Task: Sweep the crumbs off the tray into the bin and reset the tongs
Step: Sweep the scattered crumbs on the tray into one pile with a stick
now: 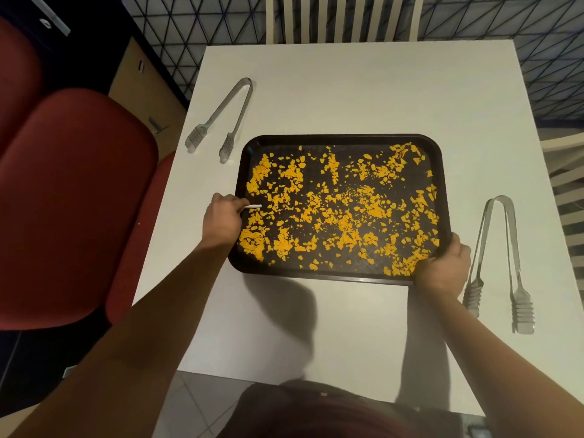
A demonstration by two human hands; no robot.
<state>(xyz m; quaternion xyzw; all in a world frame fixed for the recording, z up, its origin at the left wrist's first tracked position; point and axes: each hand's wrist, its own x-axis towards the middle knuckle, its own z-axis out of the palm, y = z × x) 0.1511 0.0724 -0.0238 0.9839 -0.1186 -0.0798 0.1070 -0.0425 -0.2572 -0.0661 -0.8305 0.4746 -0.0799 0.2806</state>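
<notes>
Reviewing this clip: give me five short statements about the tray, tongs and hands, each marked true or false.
1. Orange crumbs are spread across the dark tray. True.
2. The right hand grips the tray's near right corner. True.
3. Both tongs lie on the tray. False: the left tongs and the right tongs lie on the white table, beside it.
4. The left hand holds nothing. False: it holds a thin white stick.
5. A bin stands on the table. False: none is visible.

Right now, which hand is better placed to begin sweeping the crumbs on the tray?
The left hand: it pinches a small white tool already over the crumbs, while the right hand grips the tray at its near right corner.
</notes>
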